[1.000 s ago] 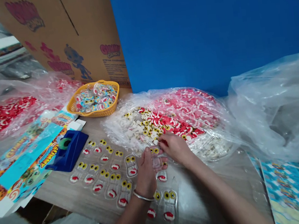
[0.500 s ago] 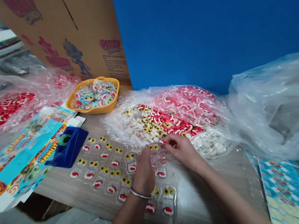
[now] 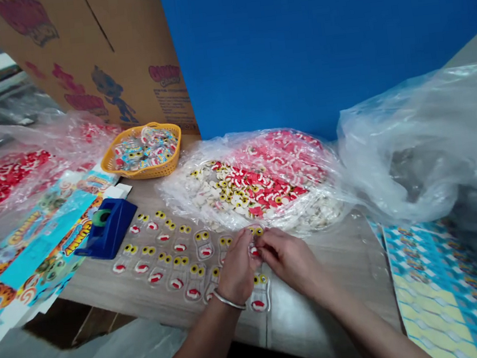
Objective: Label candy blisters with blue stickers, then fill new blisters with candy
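Note:
My left hand (image 3: 237,273) and my right hand (image 3: 288,258) meet over a clear plastic blister tray (image 3: 255,247) at the near edge of the table. Both hands pinch this tray, which holds yellow eye candies and a red-and-white mouth candy. Several filled blister trays (image 3: 174,260) lie in rows to the left of my hands. Behind my hands an open plastic bag (image 3: 264,182) spreads out a heap of red, white and yellow gummy candies. A metal bangle sits on my left wrist.
A yellow basket (image 3: 145,150) of wrapped packs stands at the back left, before a printed cardboard box (image 3: 78,53). A blue tape dispenser (image 3: 107,228) and printed card sheets (image 3: 34,242) lie left. A large crumpled plastic bag (image 3: 423,140) and blue patterned sheets (image 3: 444,287) are right. A blue panel (image 3: 312,38) stands behind.
My right hand has drawn back from the candy heap to the tray in my left hand. Both hands came nearer to me, and the camera shifted right.

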Action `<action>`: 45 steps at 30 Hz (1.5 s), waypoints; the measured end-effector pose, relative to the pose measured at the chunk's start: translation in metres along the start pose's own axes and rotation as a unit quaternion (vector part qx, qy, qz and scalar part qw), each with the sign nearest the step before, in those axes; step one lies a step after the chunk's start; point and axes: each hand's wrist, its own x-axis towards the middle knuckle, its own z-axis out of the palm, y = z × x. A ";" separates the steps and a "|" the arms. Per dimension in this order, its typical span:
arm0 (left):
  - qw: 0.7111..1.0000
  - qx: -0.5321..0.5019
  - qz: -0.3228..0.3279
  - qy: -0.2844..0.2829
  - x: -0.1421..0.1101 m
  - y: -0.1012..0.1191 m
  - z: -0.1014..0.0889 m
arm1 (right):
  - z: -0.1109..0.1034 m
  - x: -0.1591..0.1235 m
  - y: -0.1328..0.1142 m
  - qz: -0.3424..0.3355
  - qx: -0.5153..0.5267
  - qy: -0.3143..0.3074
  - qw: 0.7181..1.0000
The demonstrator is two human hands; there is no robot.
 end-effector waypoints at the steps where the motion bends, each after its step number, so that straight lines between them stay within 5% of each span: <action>1: 1.000 0.006 0.005 0.000 -0.003 0.001 0.001 | -0.001 -0.006 -0.001 0.003 0.000 0.009 1.000; 7: 0.995 -0.054 -0.079 -0.026 -0.028 -0.008 0.024 | -0.036 -0.061 0.010 0.033 0.065 0.079 0.994; 10: 0.983 -0.084 -0.155 -0.045 -0.046 -0.020 0.040 | -0.064 -0.108 0.032 0.127 0.017 0.136 0.982; 13: 0.971 -0.088 -0.215 -0.058 -0.065 -0.035 0.052 | -0.079 -0.164 0.055 0.234 -0.047 0.119 0.964; 16: 0.964 -0.070 -0.244 -0.073 -0.079 -0.050 0.060 | -0.072 -0.213 0.064 0.297 -0.068 0.067 0.950; 19: 0.961 -0.040 -0.267 -0.065 -0.085 -0.060 0.066 | -0.047 -0.237 0.052 0.295 -0.043 0.080 0.951; 24: 0.965 -0.051 -0.254 -0.049 -0.084 -0.062 0.066 | 0.005 -0.209 0.020 0.216 0.093 0.155 0.960; 28: 0.974 -0.083 -0.206 -0.035 -0.076 -0.053 0.062 | 0.032 -0.163 0.016 0.219 0.235 0.226 0.919; 33: 0.981 -0.104 -0.162 -0.014 -0.068 -0.040 0.051 | 0.045 -0.122 0.032 0.219 0.362 0.216 0.880; 40: 0.993 -0.028 -0.081 0.075 -0.078 -0.009 0.006 | 0.050 -0.080 0.054 0.234 0.207 0.216 0.925; 45: 0.992 -0.017 -0.057 0.115 -0.078 0.003 -0.012 | 0.055 -0.053 0.040 0.240 0.130 0.187 0.944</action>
